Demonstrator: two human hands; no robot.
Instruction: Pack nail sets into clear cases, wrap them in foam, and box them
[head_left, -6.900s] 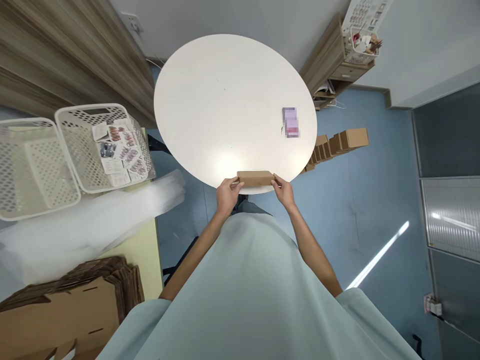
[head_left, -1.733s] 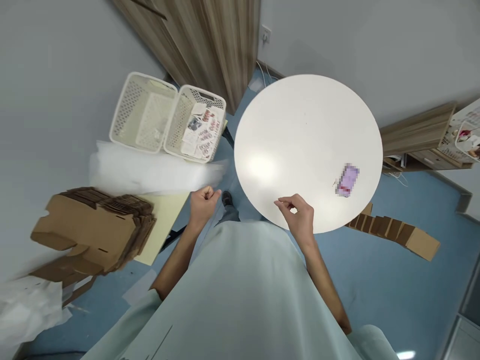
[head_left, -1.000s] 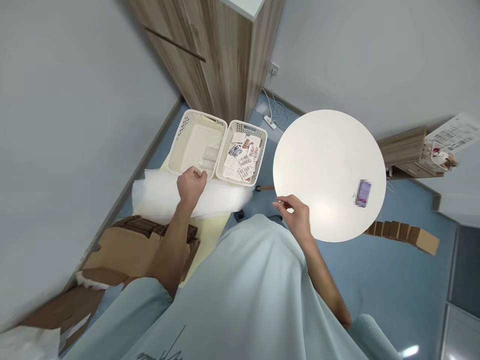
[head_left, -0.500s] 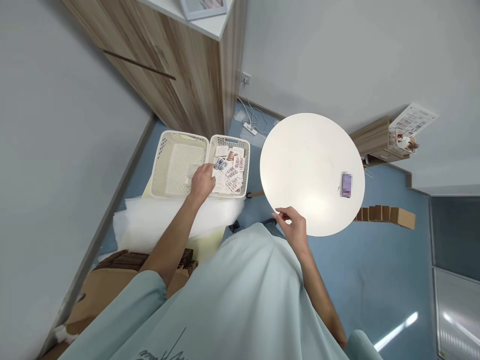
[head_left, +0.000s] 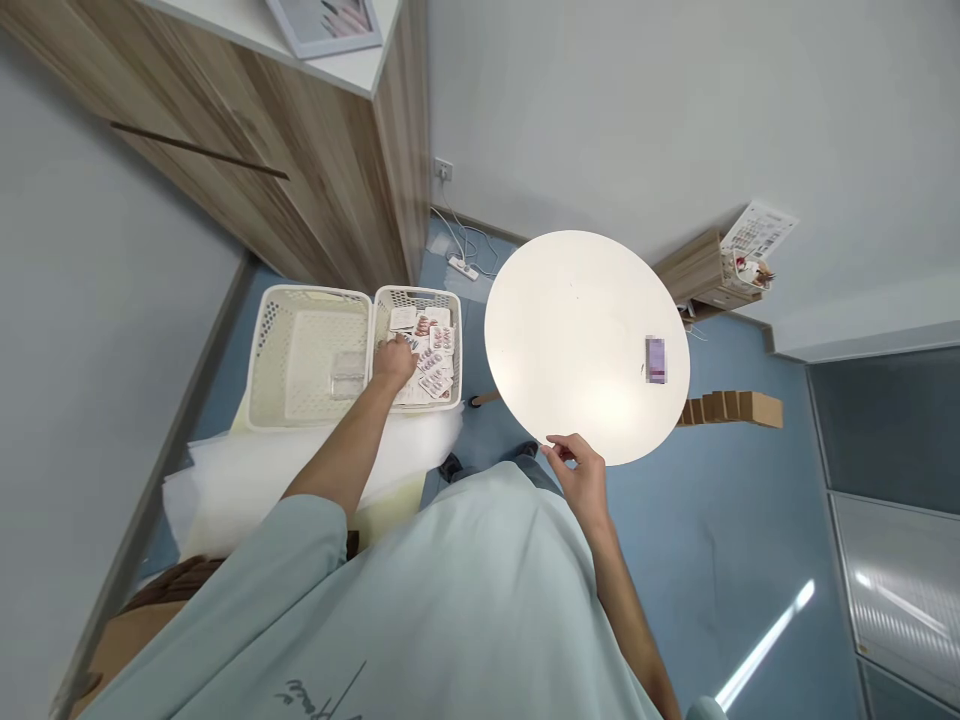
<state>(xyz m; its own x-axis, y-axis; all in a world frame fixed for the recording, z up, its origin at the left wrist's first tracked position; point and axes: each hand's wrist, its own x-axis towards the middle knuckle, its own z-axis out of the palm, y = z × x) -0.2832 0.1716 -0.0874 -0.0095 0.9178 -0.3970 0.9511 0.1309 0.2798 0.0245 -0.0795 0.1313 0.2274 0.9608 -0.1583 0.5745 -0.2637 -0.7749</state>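
Observation:
My left hand point(head_left: 396, 363) reaches into the smaller white basket point(head_left: 459, 350). Its thumb and a finger stand slightly apart around a packet of dark press-on nails point(head_left: 411, 341), partly covered by the hand. More press-on nail packets point(head_left: 435, 366), several with pinkish or reddish nails, lie overlapping beside it. At the near edge of the round white table point(head_left: 577, 340), my right hand point(head_left: 581, 475) has thumb and forefinger brought together in a pinch. Whatever may be between those fingertips is too small to make out.
A larger white basket point(head_left: 259, 390) adjoins the smaller one on the left, with a clear plastic box point(head_left: 347, 374) inside. On the table's right lies a blurred purple object point(head_left: 655, 360). A wooden cabinet point(head_left: 315, 150) rises behind the baskets. A power strip point(head_left: 463, 268) lies on the floor.
My left hand has moved from the divide between the baskets onto the dark nail packet. My right hand keeps its pinch by the table edge. The whole view has shifted.

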